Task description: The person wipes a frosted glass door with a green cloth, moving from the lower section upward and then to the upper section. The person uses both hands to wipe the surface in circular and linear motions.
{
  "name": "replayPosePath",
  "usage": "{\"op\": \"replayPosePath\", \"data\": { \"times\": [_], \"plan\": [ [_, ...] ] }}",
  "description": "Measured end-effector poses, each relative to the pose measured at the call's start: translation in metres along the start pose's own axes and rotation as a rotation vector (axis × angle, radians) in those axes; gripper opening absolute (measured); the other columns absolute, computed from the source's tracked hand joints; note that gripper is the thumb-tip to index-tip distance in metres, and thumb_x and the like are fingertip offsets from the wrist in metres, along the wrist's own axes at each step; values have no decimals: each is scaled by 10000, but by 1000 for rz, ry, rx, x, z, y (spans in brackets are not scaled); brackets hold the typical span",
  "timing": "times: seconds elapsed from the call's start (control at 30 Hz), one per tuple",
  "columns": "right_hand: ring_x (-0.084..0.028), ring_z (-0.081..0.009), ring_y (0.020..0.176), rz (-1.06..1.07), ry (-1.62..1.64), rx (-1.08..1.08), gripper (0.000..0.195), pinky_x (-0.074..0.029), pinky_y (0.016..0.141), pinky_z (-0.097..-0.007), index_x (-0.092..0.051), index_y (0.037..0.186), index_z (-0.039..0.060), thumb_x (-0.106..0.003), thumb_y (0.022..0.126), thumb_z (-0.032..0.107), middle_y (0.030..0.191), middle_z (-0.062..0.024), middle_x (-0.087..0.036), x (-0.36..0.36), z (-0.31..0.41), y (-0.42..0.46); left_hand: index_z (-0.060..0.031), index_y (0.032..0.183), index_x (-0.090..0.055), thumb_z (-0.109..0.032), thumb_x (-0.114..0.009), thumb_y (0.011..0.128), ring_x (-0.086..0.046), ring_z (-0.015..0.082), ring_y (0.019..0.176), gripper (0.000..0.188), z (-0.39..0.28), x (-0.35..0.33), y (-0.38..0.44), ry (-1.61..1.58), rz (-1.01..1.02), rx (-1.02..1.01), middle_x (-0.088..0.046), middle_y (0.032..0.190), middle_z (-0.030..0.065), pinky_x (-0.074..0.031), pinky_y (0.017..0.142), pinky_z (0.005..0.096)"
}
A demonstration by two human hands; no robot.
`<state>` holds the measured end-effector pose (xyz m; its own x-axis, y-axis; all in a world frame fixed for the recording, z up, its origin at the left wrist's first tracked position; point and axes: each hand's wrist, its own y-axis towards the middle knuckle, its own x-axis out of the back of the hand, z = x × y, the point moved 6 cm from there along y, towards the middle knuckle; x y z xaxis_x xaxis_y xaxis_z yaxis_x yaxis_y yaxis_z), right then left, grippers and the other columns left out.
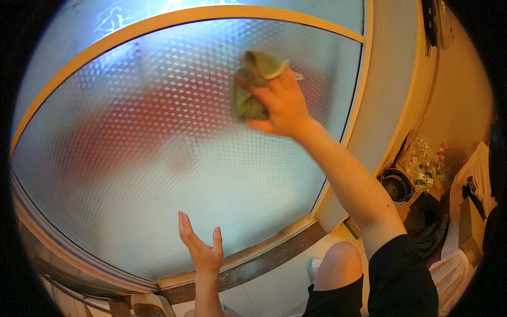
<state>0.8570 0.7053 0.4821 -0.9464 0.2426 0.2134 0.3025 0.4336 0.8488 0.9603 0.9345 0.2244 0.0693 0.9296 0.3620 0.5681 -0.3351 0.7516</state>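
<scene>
A green cloth [249,95] is bunched under my right hand [283,105], which presses it to the upper right part of a frosted, patterned glass panel [190,138]. My right arm is stretched out across the glass, and the cloth's edges fold up past my fingers. Lower down, my left hand [204,245] is raised before the bottom of the panel with thumb and fingers apart, holding nothing. Whether it touches the glass cannot be told. Blurred red and pale shapes show through the panel.
A yellowish frame [356,103] borders the glass, above a dark stone sill [273,253]. On the right are several plastic bottles [425,170], a round black pot-like container [396,185], white cloth [451,273] and a cardboard box [471,230]. My bent knee [342,263] is below.
</scene>
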Motion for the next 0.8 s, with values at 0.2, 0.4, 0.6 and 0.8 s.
{"op": "replayPosePath", "data": {
  "times": [0.2,0.4,0.6,0.8],
  "plan": [
    [-469,-448,1149,-387,-120,-723,674,-348,1014,-526,-422,1411,67,-631,835,347,1199,-274,-525,53,-93,-34,13,1489,-219,-105,-669,838,-234,386,1421,801,-11,40,-16,6,-80,82,-227,1532,237,-194,1166,483],
    [-401,-527,1167,-387,-189,-340,756,-264,1034,-654,-401,1434,73,-653,787,373,1180,-320,-478,-3,-9,73,6,1482,-245,-113,-664,839,-225,391,1422,777,-3,20,10,-1,-69,102,-219,1529,240,-210,1156,500],
    [-464,-417,1199,-290,134,113,665,-259,1097,-627,-625,1181,147,-774,590,414,1184,-154,-567,-28,65,112,-4,1478,-256,-117,-669,842,-204,407,1423,767,-5,-2,14,2,-106,125,-181,1537,243,-196,1155,520],
    [-471,-402,1210,-131,8,100,694,-308,1072,-586,-608,1223,183,-782,593,418,1251,-158,-559,7,-34,68,-14,1480,-259,-110,-662,851,-190,389,1435,753,-13,-14,18,84,-155,155,-176,1543,222,-188,1162,514]
  ]
}}
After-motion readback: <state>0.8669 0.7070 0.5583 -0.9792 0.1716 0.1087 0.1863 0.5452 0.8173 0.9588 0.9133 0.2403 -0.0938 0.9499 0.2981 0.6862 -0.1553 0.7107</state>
